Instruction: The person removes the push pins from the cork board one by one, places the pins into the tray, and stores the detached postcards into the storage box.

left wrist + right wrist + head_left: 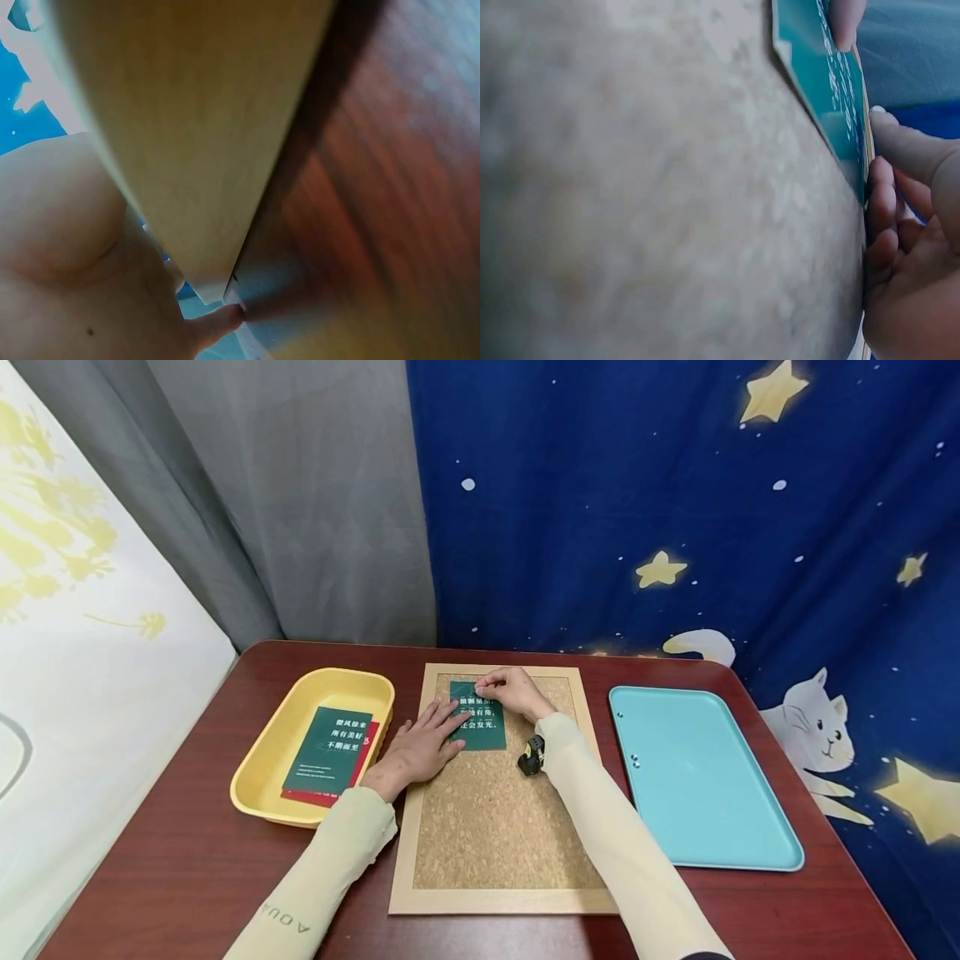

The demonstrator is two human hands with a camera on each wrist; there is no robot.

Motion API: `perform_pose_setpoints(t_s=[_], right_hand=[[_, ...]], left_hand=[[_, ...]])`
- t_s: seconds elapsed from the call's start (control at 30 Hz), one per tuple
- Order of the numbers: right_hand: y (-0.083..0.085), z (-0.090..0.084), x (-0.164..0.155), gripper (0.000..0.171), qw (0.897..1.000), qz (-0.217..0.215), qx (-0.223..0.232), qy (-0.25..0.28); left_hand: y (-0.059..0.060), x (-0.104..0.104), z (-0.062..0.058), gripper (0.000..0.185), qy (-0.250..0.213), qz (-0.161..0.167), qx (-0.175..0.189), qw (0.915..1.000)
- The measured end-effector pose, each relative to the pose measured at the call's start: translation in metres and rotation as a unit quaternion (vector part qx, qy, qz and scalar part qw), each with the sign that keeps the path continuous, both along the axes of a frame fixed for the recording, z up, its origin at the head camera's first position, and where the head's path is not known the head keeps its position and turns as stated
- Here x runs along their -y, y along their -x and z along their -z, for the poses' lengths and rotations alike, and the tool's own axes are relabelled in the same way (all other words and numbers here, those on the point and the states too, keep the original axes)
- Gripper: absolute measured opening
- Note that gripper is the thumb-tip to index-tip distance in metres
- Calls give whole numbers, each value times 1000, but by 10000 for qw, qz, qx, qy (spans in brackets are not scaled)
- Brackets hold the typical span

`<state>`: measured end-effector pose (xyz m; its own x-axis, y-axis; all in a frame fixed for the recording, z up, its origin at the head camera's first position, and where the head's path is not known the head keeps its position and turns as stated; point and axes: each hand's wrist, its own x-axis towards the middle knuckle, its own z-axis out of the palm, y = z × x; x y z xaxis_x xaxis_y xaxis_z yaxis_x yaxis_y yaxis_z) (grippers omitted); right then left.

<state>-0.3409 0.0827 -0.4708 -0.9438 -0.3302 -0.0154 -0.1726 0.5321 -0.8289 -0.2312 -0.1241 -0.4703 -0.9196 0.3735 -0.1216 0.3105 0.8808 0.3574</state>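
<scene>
Both hands worked one green card [478,717] at the corkboard's [487,827] top: left hand [414,750] lay flat, steadying it, while right hand [516,691] pinched something small at its top edge.

A dark reddish wooden surface [187,860] carries three things side by side: a yellow tray [272,760] on the left, a framed cork board [491,827] in the middle, a light blue tray [712,785] on the right.

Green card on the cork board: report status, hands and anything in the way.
Left hand flat, fingers pressing green card onto cork board. Right hand pinching at card's top edge. Nothing blocking; more cards in yellow tray.
</scene>
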Motion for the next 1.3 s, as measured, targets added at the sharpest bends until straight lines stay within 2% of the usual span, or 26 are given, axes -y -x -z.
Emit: perform_pose_setpoints(t_s=[0.23, 0.67, 0.9, 1.3], right_hand=[[-2, 2, -6, 16, 9997, -205, 73, 108], [-7, 3, -14, 20, 9989, -183, 282, 341], [-9, 1, -17, 19, 9982, -290, 225, 477], [-19, -5, -25, 19, 9977, -362, 313, 476]], left_hand=[[2, 1, 4, 58, 11, -12, 44, 10000], [-1, -1, 2, 58, 55, 23, 52, 10000], [0, 0, -2, 58, 7, 21, 17, 10000], [0, 0, -1, 58, 82, 18, 2, 10000]])
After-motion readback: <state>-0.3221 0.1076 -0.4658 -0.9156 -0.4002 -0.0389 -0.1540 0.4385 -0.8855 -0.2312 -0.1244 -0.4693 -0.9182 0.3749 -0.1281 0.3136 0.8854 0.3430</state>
